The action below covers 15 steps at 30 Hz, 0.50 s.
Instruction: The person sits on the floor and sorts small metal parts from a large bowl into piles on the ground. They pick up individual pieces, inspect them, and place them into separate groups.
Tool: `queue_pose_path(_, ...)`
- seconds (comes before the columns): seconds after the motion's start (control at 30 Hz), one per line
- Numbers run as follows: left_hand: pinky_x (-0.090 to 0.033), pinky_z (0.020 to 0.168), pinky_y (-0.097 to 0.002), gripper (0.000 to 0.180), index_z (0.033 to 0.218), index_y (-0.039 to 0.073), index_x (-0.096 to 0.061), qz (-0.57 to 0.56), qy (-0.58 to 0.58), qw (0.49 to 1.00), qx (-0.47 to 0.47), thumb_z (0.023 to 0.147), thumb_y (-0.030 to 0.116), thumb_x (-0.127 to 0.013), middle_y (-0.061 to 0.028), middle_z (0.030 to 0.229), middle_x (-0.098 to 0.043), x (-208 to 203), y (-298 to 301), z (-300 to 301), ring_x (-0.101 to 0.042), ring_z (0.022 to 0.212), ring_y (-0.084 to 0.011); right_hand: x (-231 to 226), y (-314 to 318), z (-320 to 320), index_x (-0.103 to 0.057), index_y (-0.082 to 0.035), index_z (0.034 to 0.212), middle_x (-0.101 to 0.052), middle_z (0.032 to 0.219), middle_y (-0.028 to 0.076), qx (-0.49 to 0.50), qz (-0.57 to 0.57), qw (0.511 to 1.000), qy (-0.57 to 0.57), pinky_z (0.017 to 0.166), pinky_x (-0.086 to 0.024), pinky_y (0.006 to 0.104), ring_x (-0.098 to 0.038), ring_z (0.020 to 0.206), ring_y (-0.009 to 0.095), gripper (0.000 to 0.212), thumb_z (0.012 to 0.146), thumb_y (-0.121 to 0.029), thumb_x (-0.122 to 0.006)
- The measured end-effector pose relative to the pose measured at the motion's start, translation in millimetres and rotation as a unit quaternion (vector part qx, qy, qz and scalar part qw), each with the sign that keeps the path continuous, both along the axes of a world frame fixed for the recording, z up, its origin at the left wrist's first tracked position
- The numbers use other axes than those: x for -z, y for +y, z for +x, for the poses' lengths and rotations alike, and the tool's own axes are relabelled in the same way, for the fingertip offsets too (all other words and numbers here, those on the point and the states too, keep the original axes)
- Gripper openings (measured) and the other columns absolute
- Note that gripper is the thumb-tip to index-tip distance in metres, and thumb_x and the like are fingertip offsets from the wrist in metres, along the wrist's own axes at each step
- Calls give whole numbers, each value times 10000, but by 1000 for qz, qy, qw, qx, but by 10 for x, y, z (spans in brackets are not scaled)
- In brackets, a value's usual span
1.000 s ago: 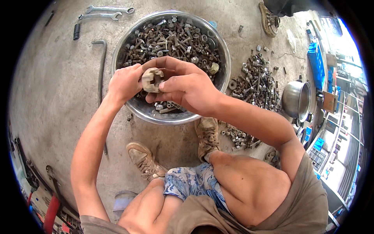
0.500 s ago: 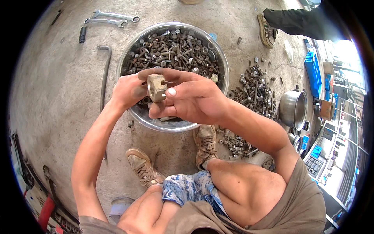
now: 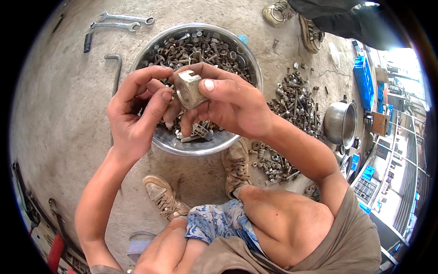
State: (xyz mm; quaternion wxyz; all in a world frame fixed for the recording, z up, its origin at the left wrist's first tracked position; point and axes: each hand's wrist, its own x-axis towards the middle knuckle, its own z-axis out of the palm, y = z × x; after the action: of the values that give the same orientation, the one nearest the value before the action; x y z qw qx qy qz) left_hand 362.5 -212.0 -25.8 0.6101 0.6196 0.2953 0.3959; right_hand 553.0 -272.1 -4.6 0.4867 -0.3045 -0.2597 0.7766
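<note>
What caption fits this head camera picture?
Both hands, left hand and right hand, hold a large nut over a bowl of bolts.

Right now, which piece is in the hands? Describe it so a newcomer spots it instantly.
Find the wide metal basin of rusty bolts and nuts on the concrete floor. Above it, the left hand and right hand meet around one large hex nut. It is pale brass-coloured, with notches in its top rim, and far bigger than the dark fasteners below it.
</note>
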Motion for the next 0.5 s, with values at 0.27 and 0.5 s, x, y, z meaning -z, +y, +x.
queue_pose_path(0.27,-344,495,-166,263,1129,33,-628,17,98,994,39,869,19,-668,43,711,-594,-16,-37,-16,-484,583,12,77,-65,-79,-549,66,1158,-663,980,119,10,43,985,-167,713,-541,293,-658,786,152,435,963,-318,-616)
queue_pose_path(0.5,-340,488,-191,263,1092,53,-651,14,149,988,24,838,48,-717,46,630,-551,15,-118,-36,-461,561,6,130,-137,-173,-569,71,1129,-684,928,103,12,14,972,-233,767,-537,273,-655,843,118,468,884,-294,-728)
